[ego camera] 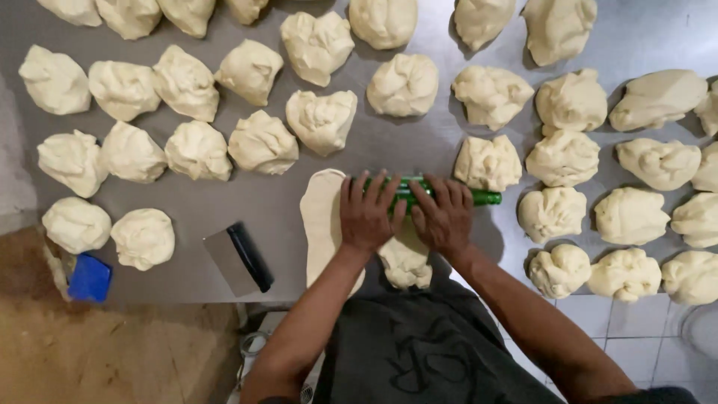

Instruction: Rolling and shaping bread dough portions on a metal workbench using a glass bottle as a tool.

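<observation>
The bottle (419,193) is pressed by both flat, open hands (366,213) (445,217); even pressure should be kept across the dough (323,224).

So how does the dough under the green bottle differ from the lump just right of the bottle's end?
The dough under the green bottle is a flattened sheet, long and smooth; the lump is thick, rounded and creased. The left hand and right hand press the bottle onto the sheet; the lump lies untouched. The sheet reaches the steel table edge; the lump sits further in. Both are pale, off-white dough.
</observation>
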